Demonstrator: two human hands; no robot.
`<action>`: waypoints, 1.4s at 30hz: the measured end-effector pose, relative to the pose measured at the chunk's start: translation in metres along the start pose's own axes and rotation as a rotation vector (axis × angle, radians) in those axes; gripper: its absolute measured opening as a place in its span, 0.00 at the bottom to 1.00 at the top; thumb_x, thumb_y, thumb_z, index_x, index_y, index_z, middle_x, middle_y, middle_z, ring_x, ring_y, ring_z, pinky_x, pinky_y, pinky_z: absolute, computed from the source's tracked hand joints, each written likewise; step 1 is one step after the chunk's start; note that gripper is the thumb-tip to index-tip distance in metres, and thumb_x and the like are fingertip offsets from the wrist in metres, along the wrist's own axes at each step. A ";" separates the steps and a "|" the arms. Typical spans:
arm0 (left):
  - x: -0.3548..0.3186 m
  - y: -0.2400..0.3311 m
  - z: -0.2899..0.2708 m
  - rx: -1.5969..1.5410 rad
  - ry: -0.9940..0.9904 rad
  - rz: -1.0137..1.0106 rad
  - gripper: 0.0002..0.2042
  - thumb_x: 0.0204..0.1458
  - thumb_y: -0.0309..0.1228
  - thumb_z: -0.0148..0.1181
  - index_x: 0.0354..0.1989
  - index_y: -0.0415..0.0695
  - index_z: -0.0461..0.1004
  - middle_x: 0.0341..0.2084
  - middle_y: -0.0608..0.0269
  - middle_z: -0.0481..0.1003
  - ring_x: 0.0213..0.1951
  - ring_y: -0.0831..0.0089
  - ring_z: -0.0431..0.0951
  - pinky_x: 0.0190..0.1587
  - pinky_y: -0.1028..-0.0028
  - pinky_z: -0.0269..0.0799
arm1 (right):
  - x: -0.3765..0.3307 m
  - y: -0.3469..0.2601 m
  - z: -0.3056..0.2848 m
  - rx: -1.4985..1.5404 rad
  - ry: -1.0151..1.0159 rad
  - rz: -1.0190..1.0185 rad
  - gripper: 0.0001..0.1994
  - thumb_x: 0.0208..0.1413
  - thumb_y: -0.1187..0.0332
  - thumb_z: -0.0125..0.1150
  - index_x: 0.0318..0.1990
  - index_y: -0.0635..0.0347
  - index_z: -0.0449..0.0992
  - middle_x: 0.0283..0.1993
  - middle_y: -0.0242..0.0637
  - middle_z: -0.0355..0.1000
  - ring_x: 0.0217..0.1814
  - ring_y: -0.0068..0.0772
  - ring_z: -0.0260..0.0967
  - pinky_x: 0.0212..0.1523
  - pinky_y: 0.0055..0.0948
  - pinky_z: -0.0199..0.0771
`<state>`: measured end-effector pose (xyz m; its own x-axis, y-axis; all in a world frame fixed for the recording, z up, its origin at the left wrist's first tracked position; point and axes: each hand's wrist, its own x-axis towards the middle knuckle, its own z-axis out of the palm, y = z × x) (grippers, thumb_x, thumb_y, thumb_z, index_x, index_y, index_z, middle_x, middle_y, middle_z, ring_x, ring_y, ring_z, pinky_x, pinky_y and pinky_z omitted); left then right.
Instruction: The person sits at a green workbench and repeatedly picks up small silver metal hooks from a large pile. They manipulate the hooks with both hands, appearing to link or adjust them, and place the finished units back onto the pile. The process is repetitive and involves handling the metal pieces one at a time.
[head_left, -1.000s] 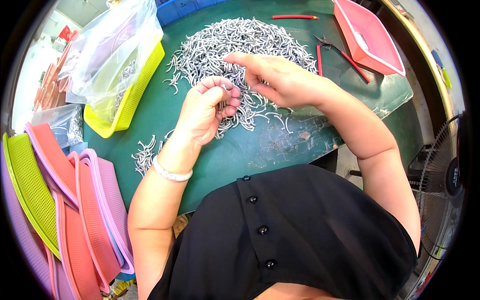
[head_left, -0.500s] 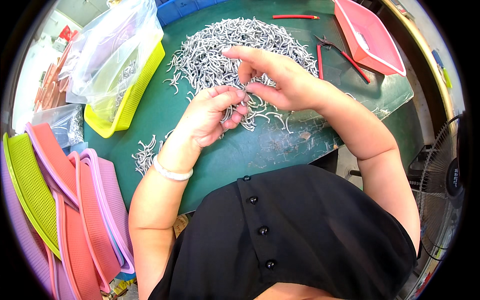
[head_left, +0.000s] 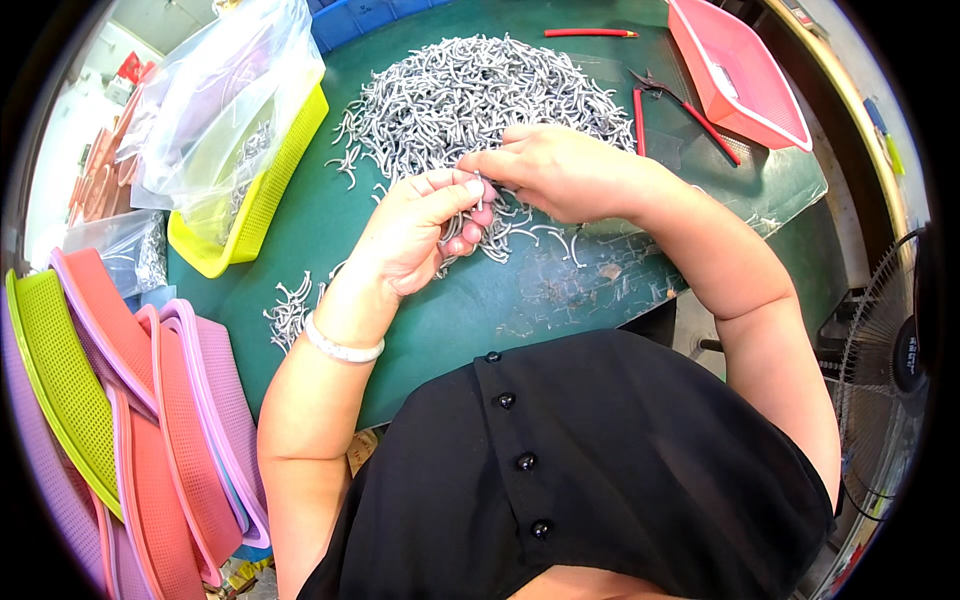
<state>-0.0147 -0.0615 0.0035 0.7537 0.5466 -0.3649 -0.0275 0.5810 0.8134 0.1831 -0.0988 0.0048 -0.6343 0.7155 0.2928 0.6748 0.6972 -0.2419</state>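
Note:
A big heap of short, curved grey pieces, like bent metal pins or tubes, lies on the green table. At its near edge, my left hand is closed around several of these pieces. One grey piece sticks up between its thumb and fingers. My right hand comes in from the right with its fingers drawn together, their tips against the left fingertips. What the right fingers pinch is hidden. Loose pieces lie just below the right hand, and a small group lies by my left forearm.
Red-handled pliers and a red stick-like tool lie right of the heap, near a pink basket. At left stand a yellow-green basket with plastic bags and stacked coloured baskets. A black fan is at far right.
My right hand has moved down and left to the left fingertips, and its spread fingers have closed together. The left hand has stayed almost in place.

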 end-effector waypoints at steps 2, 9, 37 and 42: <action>0.000 0.000 0.000 0.000 0.008 0.001 0.05 0.50 0.29 0.54 0.29 0.41 0.72 0.19 0.66 0.71 0.19 0.81 0.68 0.20 0.85 0.61 | 0.000 -0.001 0.001 0.000 -0.016 0.017 0.23 0.40 0.78 0.53 0.49 0.62 0.63 0.29 0.39 0.69 0.35 0.39 0.63 0.37 0.33 0.65; -0.001 0.001 0.003 0.008 0.027 -0.001 0.05 0.51 0.29 0.52 0.29 0.41 0.72 0.19 0.66 0.70 0.19 0.81 0.67 0.21 0.85 0.63 | -0.001 -0.006 -0.009 -0.044 -0.044 0.007 0.26 0.37 0.79 0.53 0.50 0.63 0.63 0.31 0.38 0.69 0.37 0.38 0.64 0.37 0.32 0.65; 0.001 0.000 0.004 0.084 0.075 0.027 0.05 0.49 0.25 0.51 0.34 0.40 0.71 0.22 0.65 0.72 0.23 0.79 0.71 0.23 0.83 0.65 | -0.002 0.003 -0.015 0.043 -0.036 0.104 0.27 0.38 0.81 0.52 0.53 0.57 0.62 0.29 0.37 0.67 0.34 0.39 0.65 0.37 0.33 0.67; 0.000 0.002 0.009 0.086 0.110 0.023 0.06 0.48 0.25 0.53 0.34 0.40 0.70 0.21 0.66 0.71 0.22 0.80 0.69 0.22 0.83 0.64 | -0.002 0.005 -0.015 0.218 0.011 0.127 0.27 0.40 0.81 0.52 0.53 0.56 0.62 0.26 0.35 0.65 0.29 0.36 0.65 0.32 0.32 0.66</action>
<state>-0.0091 -0.0659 0.0096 0.6769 0.6249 -0.3889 0.0158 0.5159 0.8565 0.1935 -0.0969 0.0169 -0.5442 0.7986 0.2571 0.6511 0.5953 -0.4708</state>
